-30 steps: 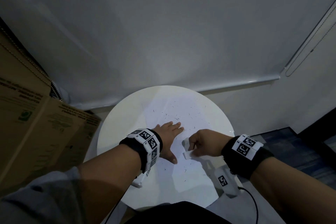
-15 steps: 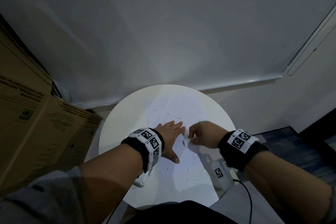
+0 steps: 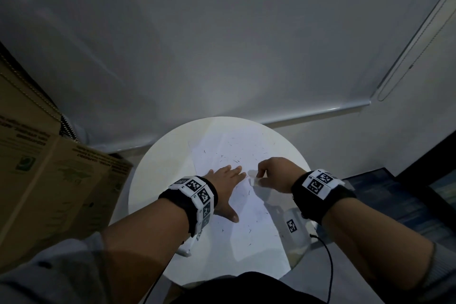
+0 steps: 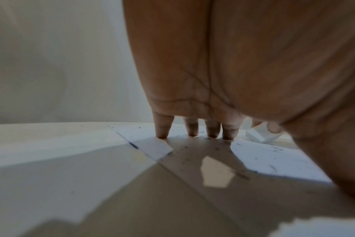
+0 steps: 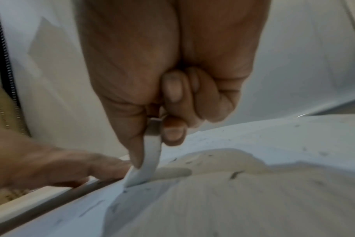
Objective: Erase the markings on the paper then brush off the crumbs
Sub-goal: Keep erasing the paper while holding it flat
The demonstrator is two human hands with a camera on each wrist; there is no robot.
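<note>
The fingers (image 5: 172, 131) of the right hand (image 3: 276, 174) were curled and pinched a white eraser (image 5: 147, 163) between thumb and fingertip. The bottom end of the eraser touched the paper (image 3: 249, 227). The left hand (image 3: 225, 186) lay flat on the paper just beside it, with its fingers (image 4: 162, 128) straight, spread a little and pressing down, and it held nothing. The tips of the left fingers were very near the eraser. The paper was white and lay on a round white bench (image 3: 153, 195). Small dark crumbs (image 3: 235, 161) were scattered over the paper, mostly on the far part past the hands. Both wrists wore black bands with black and white square patterns (image 3: 195, 186). A thin black cable (image 3: 329, 269) hung down past the right side of the bench. A brown cardboard box (image 3: 44, 180) stood to the left of the bench. A plain grey wall (image 3: 222, 44) rose behind the bench. Dark blue floor (image 3: 385, 195) showed to the right.
</note>
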